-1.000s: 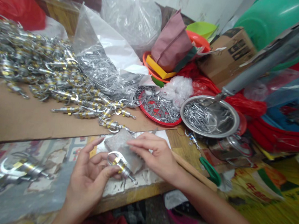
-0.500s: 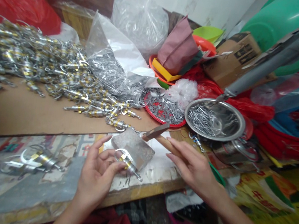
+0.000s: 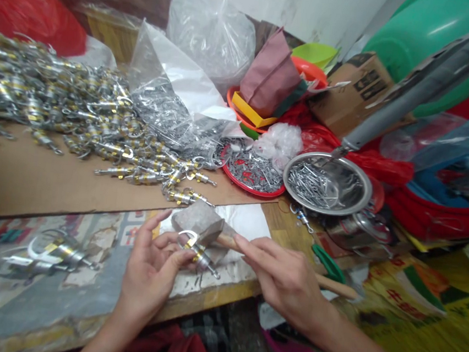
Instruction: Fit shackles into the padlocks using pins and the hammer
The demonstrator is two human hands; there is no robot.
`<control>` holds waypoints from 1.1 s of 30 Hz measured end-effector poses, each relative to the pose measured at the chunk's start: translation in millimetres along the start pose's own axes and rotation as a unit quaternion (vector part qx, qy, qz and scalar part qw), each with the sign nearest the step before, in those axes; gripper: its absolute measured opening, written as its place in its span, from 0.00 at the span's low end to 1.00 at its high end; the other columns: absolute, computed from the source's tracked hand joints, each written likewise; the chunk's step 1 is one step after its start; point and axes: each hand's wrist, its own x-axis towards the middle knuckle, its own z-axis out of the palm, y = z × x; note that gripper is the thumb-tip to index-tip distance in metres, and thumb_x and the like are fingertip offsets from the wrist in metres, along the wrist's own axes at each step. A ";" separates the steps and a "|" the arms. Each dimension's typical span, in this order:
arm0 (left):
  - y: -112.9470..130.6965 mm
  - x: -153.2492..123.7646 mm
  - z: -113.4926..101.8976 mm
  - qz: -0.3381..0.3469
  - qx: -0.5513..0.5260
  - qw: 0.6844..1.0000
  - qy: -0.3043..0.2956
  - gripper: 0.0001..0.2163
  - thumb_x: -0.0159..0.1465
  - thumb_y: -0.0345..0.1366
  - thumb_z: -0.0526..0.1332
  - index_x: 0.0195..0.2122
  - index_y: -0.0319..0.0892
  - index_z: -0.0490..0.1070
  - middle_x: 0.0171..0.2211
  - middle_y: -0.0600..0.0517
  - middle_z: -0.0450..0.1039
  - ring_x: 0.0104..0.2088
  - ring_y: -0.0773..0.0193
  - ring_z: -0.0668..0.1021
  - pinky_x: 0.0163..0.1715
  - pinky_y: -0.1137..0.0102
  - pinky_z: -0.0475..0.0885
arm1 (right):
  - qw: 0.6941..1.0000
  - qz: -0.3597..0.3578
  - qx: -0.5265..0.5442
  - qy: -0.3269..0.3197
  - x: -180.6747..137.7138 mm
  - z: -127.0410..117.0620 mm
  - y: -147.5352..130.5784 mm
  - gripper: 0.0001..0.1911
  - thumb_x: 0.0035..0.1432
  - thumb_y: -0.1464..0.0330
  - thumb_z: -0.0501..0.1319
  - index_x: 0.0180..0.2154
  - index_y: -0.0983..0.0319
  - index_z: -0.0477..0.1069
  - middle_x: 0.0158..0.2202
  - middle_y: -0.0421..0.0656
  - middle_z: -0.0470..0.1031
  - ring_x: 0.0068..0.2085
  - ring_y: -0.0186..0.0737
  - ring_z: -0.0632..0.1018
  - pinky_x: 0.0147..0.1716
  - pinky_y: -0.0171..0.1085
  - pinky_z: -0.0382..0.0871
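Note:
My left hand [image 3: 150, 273] pinches a silver and gold metal clasp [image 3: 196, 250] and holds it against a grey stone block [image 3: 201, 217] on the table edge. My right hand [image 3: 286, 278] is wrapped over the wooden handle of a hammer [image 3: 335, 286], index finger lying along it. The hammer's head sits right at the block, beside the clasp. Both hands are close together at the front of the table.
A big pile of similar clasps [image 3: 59, 104] covers the brown cardboard sheet [image 3: 30, 184] at the left. Two more clasps [image 3: 48, 255] lie near the front left. A steel bowl [image 3: 365, 197] and a red plate [image 3: 253, 190] hold small metal pins. Green-handled scissors [image 3: 327, 265] lie by the hammer handle.
My right hand left the block, reached right to the hammer handle and brought the hammer head to the block. My left hand kept the clasp in place.

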 end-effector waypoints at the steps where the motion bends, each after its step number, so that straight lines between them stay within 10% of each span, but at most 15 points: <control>1: -0.4 0.2 -1.2 -0.001 0.008 1.000 -0.003 0.29 0.47 0.30 0.65 0.50 0.46 0.56 0.24 0.59 0.71 0.21 0.67 0.76 0.20 0.70 0.77 | 0.999 0.033 0.022 0.024 -1.1 2.0 8.8 0.21 0.58 0.75 0.51 0.54 0.59 0.62 0.41 0.45 0.74 0.38 0.37 0.75 0.35 0.35 0.70; 4: -0.9 1.5 -6.7 -0.001 0.072 0.997 -0.015 0.22 0.49 0.33 0.64 0.46 0.43 0.64 0.26 0.57 0.72 0.24 0.66 0.77 0.25 0.70 0.77 | 0.985 0.154 0.056 0.059 -4.4 7.7 41.4 0.19 0.57 0.69 0.55 0.51 0.62 0.66 0.45 0.48 0.73 0.43 0.42 0.75 0.42 0.40 0.70; 9: 1.8 6.5 -14.5 0.021 0.232 0.972 -0.041 0.09 0.52 0.36 0.61 0.33 0.40 0.73 0.26 0.53 0.76 0.25 0.65 0.78 0.28 0.72 0.75 | 0.980 0.190 -0.015 -0.056 4.9 9.7 69.7 0.16 0.57 0.65 0.55 0.45 0.62 0.72 0.40 0.47 0.76 0.40 0.43 0.76 0.40 0.41 0.69; 14: 4.4 11.9 -14.6 0.038 0.270 0.960 -0.066 0.09 0.54 0.38 0.60 0.34 0.41 0.73 0.24 0.54 0.77 0.25 0.64 0.79 0.29 0.73 0.74 | 0.968 0.196 -0.155 0.000 69.6 6.4 86.6 0.15 0.62 0.71 0.48 0.46 0.62 0.70 0.45 0.46 0.72 0.47 0.37 0.72 0.46 0.34 0.64; 21: 4.3 11.0 -19.6 0.067 0.310 0.946 -0.072 0.09 0.54 0.38 0.60 0.33 0.42 0.74 0.29 0.51 0.78 0.30 0.62 0.79 0.33 0.70 0.73 | 0.937 0.260 -0.210 -0.101 151.3 22.4 120.7 0.14 0.58 0.65 0.57 0.45 0.65 0.66 0.44 0.46 0.69 0.43 0.41 0.73 0.41 0.44 0.69; 28: 4.0 10.2 -22.2 0.284 0.374 0.883 -0.023 0.06 0.52 0.38 0.62 0.27 0.45 0.78 0.32 0.50 0.71 0.35 0.61 0.75 0.35 0.69 0.69 | 0.938 0.269 -0.185 -0.119 154.3 28.6 123.8 0.16 0.58 0.65 0.57 0.47 0.66 0.64 0.46 0.48 0.67 0.44 0.41 0.72 0.41 0.43 0.69; 33: 8.3 14.9 -23.6 0.280 0.361 0.883 -0.107 0.04 0.53 0.33 0.63 0.28 0.45 0.78 0.26 0.54 0.74 0.28 0.67 0.76 0.28 0.75 0.69 | 0.957 0.264 -0.110 -0.055 140.8 17.1 136.0 0.13 0.58 0.66 0.57 0.45 0.64 0.66 0.45 0.45 0.69 0.44 0.41 0.73 0.42 0.44 0.68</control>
